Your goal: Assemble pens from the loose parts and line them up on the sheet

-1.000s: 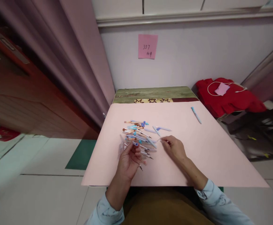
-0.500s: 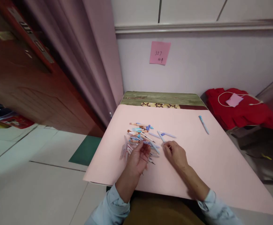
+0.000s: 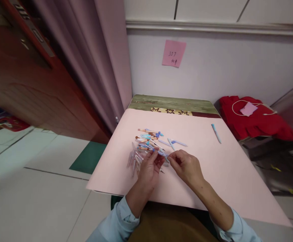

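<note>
Blue pen part (image 3: 161, 153) pinched between left hand (image 3: 150, 168) and right hand (image 3: 186, 167); one pen (image 3: 216, 133) finished far right, pile (image 3: 148, 143) ahead unassembled.

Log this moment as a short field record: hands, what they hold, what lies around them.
left hand: curled, fingertips on a small blue pen part at the near edge of the pile
right hand: pinching the other end of the same part
pile: loose pen parts, blue, orange and clear, just beyond the hands
sheet: pink sheet covering the table
single pen: light blue pen alone at the far right
wall: pink sticky note
</note>
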Demonstrator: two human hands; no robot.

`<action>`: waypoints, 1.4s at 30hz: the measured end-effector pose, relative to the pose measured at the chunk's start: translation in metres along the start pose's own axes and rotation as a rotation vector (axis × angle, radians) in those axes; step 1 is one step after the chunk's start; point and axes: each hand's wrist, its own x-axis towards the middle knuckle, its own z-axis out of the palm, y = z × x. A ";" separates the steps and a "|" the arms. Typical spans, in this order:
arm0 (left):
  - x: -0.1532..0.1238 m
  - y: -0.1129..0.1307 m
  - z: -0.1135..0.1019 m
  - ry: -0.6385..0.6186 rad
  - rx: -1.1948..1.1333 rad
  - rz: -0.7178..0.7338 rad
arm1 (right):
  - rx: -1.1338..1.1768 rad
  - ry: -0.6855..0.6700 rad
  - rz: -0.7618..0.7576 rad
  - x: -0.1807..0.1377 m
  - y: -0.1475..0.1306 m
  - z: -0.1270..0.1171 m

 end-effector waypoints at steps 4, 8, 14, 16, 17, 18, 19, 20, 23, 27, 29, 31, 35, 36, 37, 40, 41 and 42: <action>-0.008 -0.006 -0.004 -0.006 0.013 -0.011 | -0.029 -0.073 0.009 -0.005 -0.006 -0.001; -0.011 -0.006 -0.008 0.059 -0.044 -0.117 | 0.084 -0.029 0.057 -0.009 -0.004 0.002; -0.003 0.021 -0.013 0.173 -0.151 -0.151 | 0.327 0.077 0.363 0.001 0.046 0.010; -0.002 0.027 -0.013 0.175 -0.153 -0.138 | 0.186 0.090 0.425 0.007 0.069 0.014; -0.002 0.028 -0.013 0.174 -0.148 -0.143 | 0.109 0.081 0.435 0.011 0.080 0.016; -0.002 0.029 -0.013 0.173 -0.141 -0.151 | 0.033 0.069 0.432 0.014 0.089 0.019; -0.002 0.029 -0.014 0.171 -0.133 -0.157 | -0.045 0.063 0.422 0.018 0.096 0.022; -0.002 0.028 -0.014 0.169 -0.125 -0.158 | -0.120 0.065 0.413 0.022 0.101 0.025; 0.000 0.030 -0.017 0.149 -0.110 -0.132 | -0.326 0.091 0.351 0.035 0.111 0.033; 0.004 0.034 -0.015 0.153 -0.094 -0.113 | -0.430 0.054 0.274 0.044 0.118 0.038; 0.006 0.034 -0.012 0.152 -0.090 -0.126 | -0.386 0.046 0.327 0.042 0.117 0.036; 0.009 0.033 -0.007 0.139 -0.105 -0.138 | -0.298 0.077 0.409 0.035 0.110 0.030; 0.019 0.028 0.004 0.109 -0.155 -0.137 | -0.022 0.167 0.346 0.011 0.075 0.005; 0.021 0.026 0.006 0.105 -0.157 -0.140 | 0.028 0.167 0.299 0.005 0.063 -0.002; 0.024 0.023 0.008 0.102 -0.155 -0.144 | 0.065 0.175 0.259 -0.001 0.052 -0.008; 0.029 0.015 0.014 0.085 -0.138 -0.138 | 0.116 0.207 0.151 -0.015 0.028 -0.019; 0.030 0.012 0.015 0.072 -0.128 -0.133 | 0.110 0.220 0.127 -0.018 0.025 -0.020; 0.031 0.009 0.015 0.058 -0.119 -0.125 | 0.098 0.231 0.107 -0.019 0.023 -0.021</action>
